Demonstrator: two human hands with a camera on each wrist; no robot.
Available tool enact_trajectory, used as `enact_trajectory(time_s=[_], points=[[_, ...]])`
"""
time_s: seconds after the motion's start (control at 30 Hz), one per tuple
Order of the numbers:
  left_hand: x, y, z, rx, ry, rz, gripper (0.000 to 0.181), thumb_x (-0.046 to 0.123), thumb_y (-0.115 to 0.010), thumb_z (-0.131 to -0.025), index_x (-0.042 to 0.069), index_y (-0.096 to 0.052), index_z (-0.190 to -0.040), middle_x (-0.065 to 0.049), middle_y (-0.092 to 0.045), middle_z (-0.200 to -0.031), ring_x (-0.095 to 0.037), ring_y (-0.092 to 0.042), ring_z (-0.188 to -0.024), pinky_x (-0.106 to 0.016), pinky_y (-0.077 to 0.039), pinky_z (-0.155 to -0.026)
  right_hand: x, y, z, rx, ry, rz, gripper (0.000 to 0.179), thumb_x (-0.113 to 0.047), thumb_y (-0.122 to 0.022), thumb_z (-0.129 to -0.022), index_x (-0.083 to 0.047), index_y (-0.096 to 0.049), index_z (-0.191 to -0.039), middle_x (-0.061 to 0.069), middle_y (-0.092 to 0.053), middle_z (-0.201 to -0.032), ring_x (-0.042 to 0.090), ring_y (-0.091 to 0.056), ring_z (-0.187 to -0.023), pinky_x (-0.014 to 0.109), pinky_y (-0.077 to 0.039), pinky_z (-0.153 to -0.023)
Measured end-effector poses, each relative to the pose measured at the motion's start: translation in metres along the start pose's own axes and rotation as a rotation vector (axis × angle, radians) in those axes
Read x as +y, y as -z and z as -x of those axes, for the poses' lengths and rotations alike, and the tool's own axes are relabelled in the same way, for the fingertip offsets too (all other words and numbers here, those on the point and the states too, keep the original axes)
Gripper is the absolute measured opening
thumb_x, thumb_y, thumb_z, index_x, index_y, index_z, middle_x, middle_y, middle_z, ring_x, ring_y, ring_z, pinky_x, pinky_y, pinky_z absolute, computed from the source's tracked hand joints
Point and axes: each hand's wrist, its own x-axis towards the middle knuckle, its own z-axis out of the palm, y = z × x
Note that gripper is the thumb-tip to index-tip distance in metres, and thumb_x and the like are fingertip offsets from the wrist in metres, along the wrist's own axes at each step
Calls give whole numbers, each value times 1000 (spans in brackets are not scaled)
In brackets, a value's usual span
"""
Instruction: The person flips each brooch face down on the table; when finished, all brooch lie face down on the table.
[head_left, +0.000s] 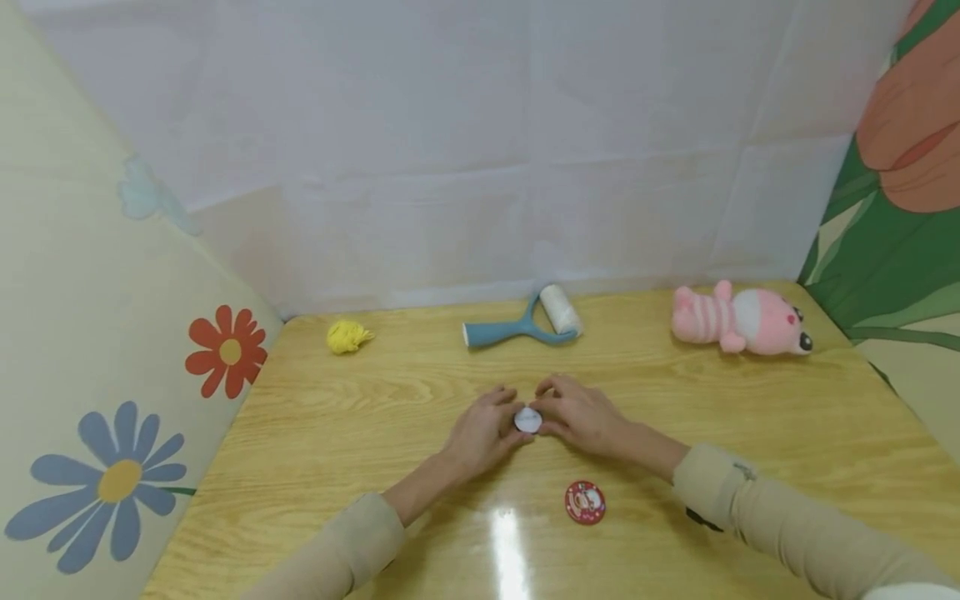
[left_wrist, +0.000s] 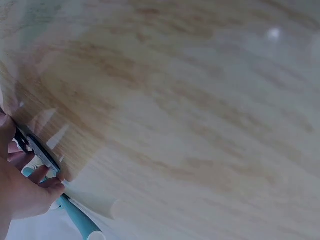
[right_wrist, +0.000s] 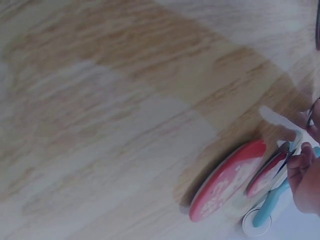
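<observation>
A small round disc (head_left: 528,419) with a pale, shiny face is held between my two hands over the middle of the table. My left hand (head_left: 480,433) pinches its left edge between thumb and fingers. From the other side, my right hand (head_left: 583,419) grips the right edge. In the left wrist view the disc (left_wrist: 42,151) appears edge-on, with a dark rim, and bright patches fall on the wood beside it. Nearer to me, a red round badge-like disc (head_left: 585,502) with a cartoon picture lies flat; the red disc (right_wrist: 227,181) looks larger in the right wrist view.
Along the back of the wooden table (head_left: 315,467) lie a small yellow bundled thing (head_left: 347,337), a blue-handled lint roller (head_left: 510,331) and a pink striped plush toy (head_left: 738,321). White cloth (head_left: 465,150) hangs behind; flower-printed panels (head_left: 112,333) flank the sides.
</observation>
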Motion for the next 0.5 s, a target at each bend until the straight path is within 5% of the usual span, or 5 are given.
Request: enact_trajectory(time_s=[0.37, 0.5], points=[[2, 5, -1, -73, 36, -31, 48, 35, -75, -85, -1, -66, -116, -25, -57, -130, -43, -50, -125, -50, -42, -105, 4, 3, 5, 61, -24, 8, 32, -31, -73, -88, -9, -70, -111, 8, -60, -116, 20, -60, -99, 33, -57, -72], [3, 7, -6, -72, 21, -56, 39, 39, -71, -88, 3, -67, -105, -14, -67, -106, -31, -63, -101, -41, -53, -89, 10, 11, 13, 121, -90, 17, 31, -33, -75, -86, -11, -70, -106, 5, -58, -109, 16, -59, -88, 30, -54, -66]])
